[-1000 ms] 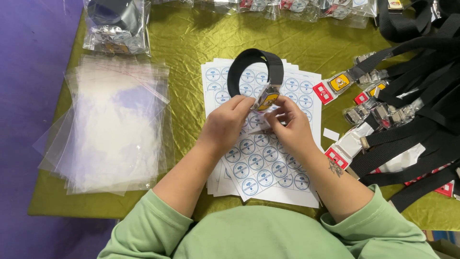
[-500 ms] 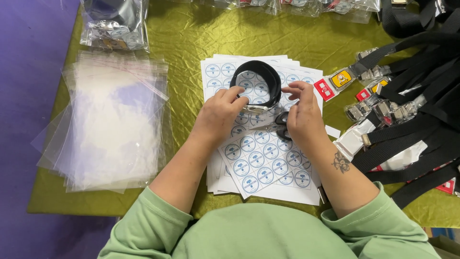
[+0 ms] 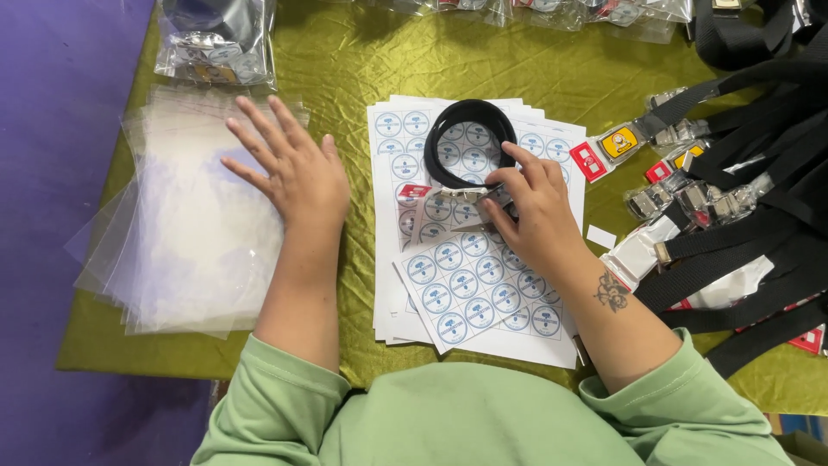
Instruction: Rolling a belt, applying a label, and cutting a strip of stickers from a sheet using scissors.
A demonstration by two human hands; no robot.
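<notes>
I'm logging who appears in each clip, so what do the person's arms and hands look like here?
Both hands are bare, with no gloves, rings or watch visible. The left hand and right hand come out of light green sleeves pushed up near the elbows. The right forearm carries a small dark tattoo just above the wrist.

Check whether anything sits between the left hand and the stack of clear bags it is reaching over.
Nothing visible does. The left hand is spread directly over the stack of clear plastic bags, with only bare bag surface beneath it. The right hand stays apart, holding the coiled black belt on the sticker sheets.
</notes>
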